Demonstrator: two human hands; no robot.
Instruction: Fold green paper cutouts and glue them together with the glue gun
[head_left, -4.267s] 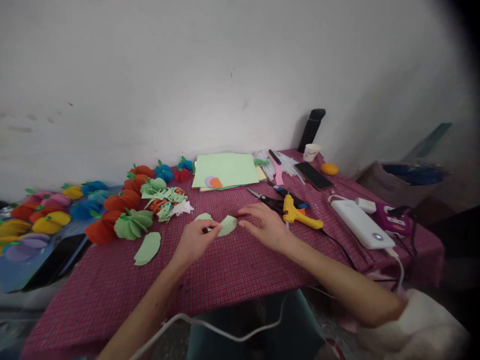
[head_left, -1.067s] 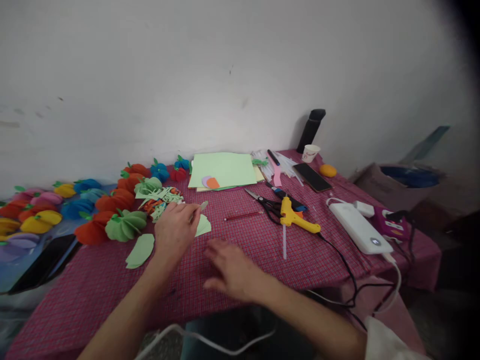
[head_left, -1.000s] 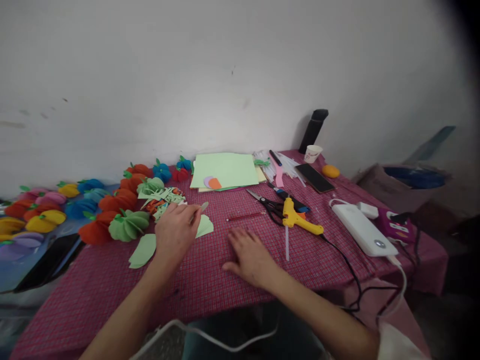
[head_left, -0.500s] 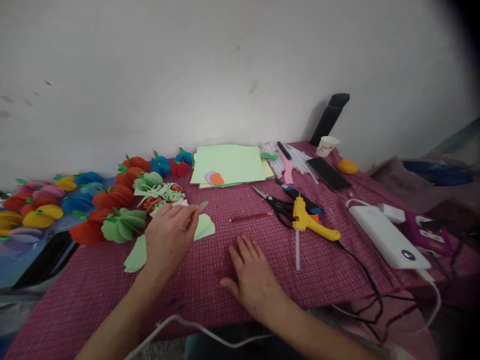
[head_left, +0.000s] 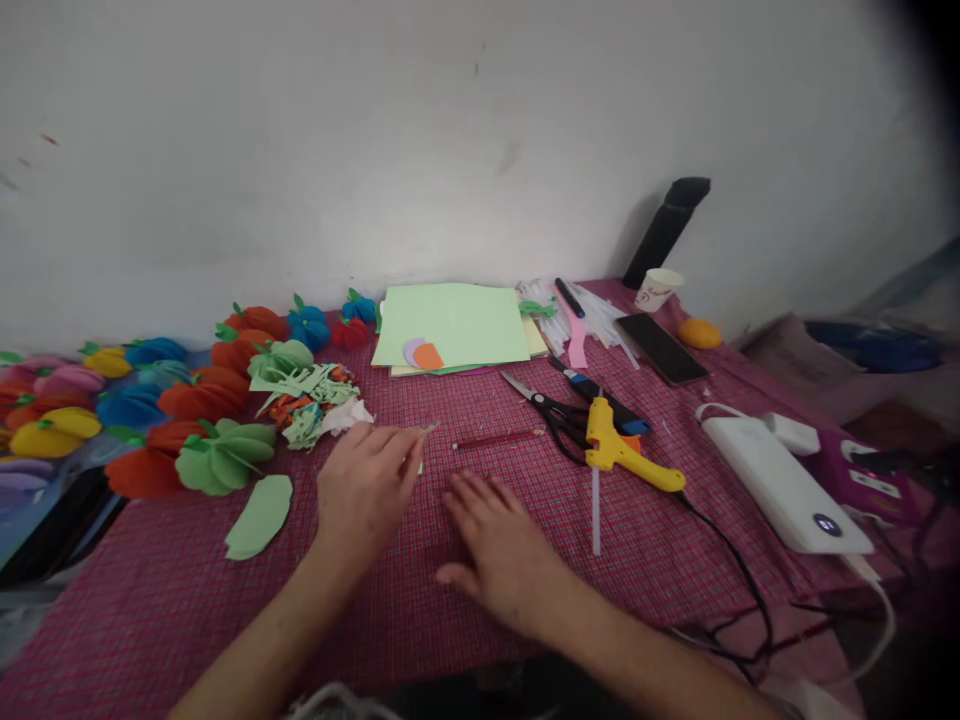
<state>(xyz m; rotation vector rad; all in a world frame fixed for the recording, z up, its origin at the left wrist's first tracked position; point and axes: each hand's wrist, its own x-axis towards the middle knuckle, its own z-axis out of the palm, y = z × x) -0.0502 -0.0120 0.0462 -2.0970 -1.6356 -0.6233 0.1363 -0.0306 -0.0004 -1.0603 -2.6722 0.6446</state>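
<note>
My left hand (head_left: 366, 492) is closed in a pinch just above the tablecloth, with a small pale green paper scrap (head_left: 430, 428) poking out past the fingertips. Most of that scrap is hidden by my fingers. Palm down, my right hand (head_left: 504, 552) lies flat on the cloth, fingers stretched and holding nothing. A red pencil (head_left: 499, 439) lies just beyond it. Left of my left wrist rests a cut green paper shape (head_left: 259, 516); the edge of another green piece shows beneath my left hand. A pile of paper scraps (head_left: 309, 405) sits behind that hand.
Several paper pumpkins (head_left: 225, 455) crowd the left side. Green paper sheets (head_left: 457, 322) lie at the back. To the right are black scissors (head_left: 559, 412), a yellow glue gun (head_left: 634, 460) with a cord, a phone (head_left: 661, 348), a paper cup (head_left: 658, 290) and a white power bank (head_left: 784, 485).
My left hand has shifted right, over the green piece beside it, still pinching the scrap. My right hand stays flat on the cloth. The view has moved slightly.
</note>
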